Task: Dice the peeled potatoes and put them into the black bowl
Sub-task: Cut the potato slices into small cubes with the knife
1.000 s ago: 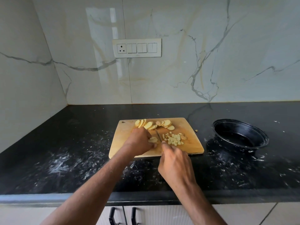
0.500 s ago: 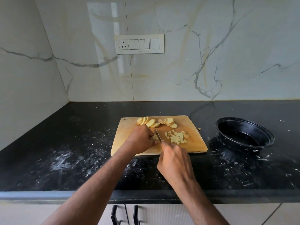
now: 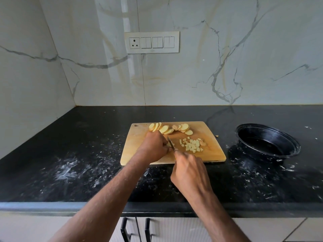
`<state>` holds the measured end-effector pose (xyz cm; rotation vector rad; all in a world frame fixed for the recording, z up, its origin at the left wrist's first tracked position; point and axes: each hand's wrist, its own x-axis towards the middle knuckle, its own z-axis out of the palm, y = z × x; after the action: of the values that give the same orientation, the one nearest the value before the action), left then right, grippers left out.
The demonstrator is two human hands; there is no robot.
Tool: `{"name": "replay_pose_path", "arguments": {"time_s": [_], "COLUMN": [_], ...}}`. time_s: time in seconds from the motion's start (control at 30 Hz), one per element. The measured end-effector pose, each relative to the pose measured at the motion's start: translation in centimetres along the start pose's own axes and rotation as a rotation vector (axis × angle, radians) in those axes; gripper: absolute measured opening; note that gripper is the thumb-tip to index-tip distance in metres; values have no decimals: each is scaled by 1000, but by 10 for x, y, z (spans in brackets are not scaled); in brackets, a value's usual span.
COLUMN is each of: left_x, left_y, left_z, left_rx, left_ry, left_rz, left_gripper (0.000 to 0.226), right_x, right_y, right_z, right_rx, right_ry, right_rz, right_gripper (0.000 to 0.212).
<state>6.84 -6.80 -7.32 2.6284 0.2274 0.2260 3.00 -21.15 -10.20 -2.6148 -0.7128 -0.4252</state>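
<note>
My left hand (image 3: pixel 157 145) still pins slices while the right hand (image 3: pixel 189 169) grips the knife (image 3: pixel 171 144), whose blade has moved left (dice (image 3: pixel 192 145) pile grows, bowl (image 3: pixel 267 143) empty).

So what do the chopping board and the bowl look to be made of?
Chopping board: likely wood or bamboo, matte pale tan with faint grain and a hanging hole at one corner. Black bowl: glossy black, thin rolled rim, probably plastic, though coated metal can't be ruled out.

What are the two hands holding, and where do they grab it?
The right hand grips a knife by its handle, hidden in the fist. The left hand holds down potato pieces with curled fingers.
</note>
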Motion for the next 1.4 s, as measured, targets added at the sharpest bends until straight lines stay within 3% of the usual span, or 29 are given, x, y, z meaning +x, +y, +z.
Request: {"name": "replay_pose_path", "arguments": {"time_s": [0.1,0.23,0.47,0.73,0.8,1.0,1.17,1.4], "left_x": [1,4,11,9,9,3,-1,3], "left_y": [1,-2,-5,-9,-9,-16,-25,-25], "left_z": [-1,-1,4,8,9,14,14,15], "left_rx": [9,-1,1,-96,-110,-186,-320,-268], "left_ry": [-4,1,20,45,53,79,115,128], "left_rz": [13,12,3,-10,-15,-14,-54,-36], "left_gripper": [43,39,12,9,13,31,35,40], "right_x": [2,5,15,2,-4,-10,-8,-1], "right_y": [-1,-1,3,1,4,17,15,3], "right_z": [1,-1,-4,-3,-4,-6,-7,0], "right_rx": [-19,5,-9,-126,-141,-37,72,86], "right_ry": [-15,-32,-62,-50,-50,31,97,101], "right_rz": [-20,-21,-60,-151,-131,51,22,14], "right_gripper": [36,27,24,45,48,26,29,28]}}
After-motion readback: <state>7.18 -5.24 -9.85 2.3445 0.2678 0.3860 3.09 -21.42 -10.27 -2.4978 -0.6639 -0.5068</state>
